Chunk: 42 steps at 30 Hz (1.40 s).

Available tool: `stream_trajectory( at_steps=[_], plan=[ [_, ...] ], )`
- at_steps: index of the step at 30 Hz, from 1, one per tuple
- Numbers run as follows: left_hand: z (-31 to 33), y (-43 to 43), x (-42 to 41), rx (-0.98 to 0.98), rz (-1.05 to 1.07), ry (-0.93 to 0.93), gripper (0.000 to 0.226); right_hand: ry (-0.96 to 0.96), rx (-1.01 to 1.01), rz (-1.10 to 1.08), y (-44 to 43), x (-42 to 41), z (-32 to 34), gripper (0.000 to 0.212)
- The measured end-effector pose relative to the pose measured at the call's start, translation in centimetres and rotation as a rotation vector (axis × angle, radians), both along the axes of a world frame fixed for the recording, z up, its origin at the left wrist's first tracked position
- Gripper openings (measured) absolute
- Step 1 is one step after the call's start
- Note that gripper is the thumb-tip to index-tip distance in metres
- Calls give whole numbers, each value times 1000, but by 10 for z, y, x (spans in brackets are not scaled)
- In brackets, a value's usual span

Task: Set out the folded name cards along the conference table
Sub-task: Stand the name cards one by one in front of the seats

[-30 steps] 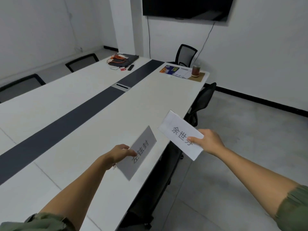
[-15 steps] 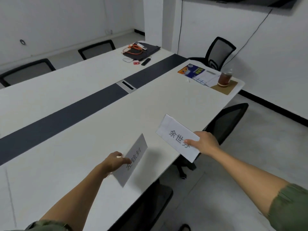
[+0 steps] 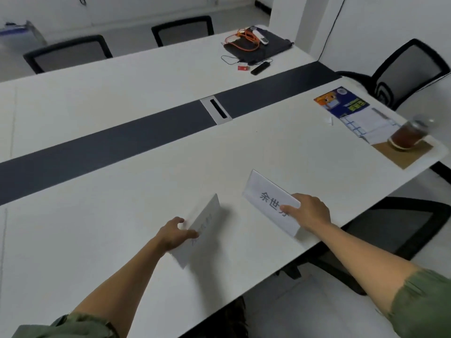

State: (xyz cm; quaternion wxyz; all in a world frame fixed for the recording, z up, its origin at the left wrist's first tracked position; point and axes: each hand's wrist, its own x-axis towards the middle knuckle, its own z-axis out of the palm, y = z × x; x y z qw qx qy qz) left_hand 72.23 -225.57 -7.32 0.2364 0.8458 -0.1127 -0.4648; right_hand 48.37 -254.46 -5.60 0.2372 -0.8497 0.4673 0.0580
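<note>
Two folded white name cards are over the near side of the long white conference table (image 3: 122,240). My left hand (image 3: 174,234) pinches the left card (image 3: 203,228) at its near end; the card stands on its lower edge on the tabletop, its printed face turned right. My right hand (image 3: 308,212) grips the right card (image 3: 271,201) by its right end, thumb on the printed face. That card's lower corner sits at the tabletop close to the table's near edge, though contact is unclear.
A dark strip (image 3: 109,150) with a cable hatch (image 3: 217,111) runs down the table's middle. Far right lie printed sheets (image 3: 349,108) and a glass of tea (image 3: 407,136) on a brown mat. A black pad with orange cable (image 3: 256,47) lies far off. Black chairs (image 3: 400,240) surround the table.
Both hands came down and forward with their cards. The left card now stands on the tabletop instead of hanging above it. The view tilted down toward the table.
</note>
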Motion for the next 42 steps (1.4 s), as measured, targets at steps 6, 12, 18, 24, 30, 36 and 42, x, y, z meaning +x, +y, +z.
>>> stream_trajectory(
  at_steps=[6, 12, 18, 24, 30, 36, 42],
  plan=[
    [-14, -24, 24, -19, 35, -2, 92, 23, -26, 27, -33, 44, -25, 42],
    [-20, -43, 35, -6, 17, -87, 91, -20, -34, 87, -60, 74, -43, 43],
    [-24, -47, 34, 35, 44, -138, 87, -55, 21, 147, -76, 74, -59, 46],
    [-27, -49, 32, 43, 109, -154, 83, -18, -26, 244, -87, 76, -63, 50],
    [-3, -34, 10, 50, 167, -230, 92, -38, -131, 396, -74, 100, -38, 60],
    [21, 21, -10, 65, 262, -290, 98, -194, -153, 627, -23, 155, -4, 56],
    [11, 112, -29, 227, 300, -332, 64, -22, -94, 887, 45, 191, -7, 66]
  ],
)
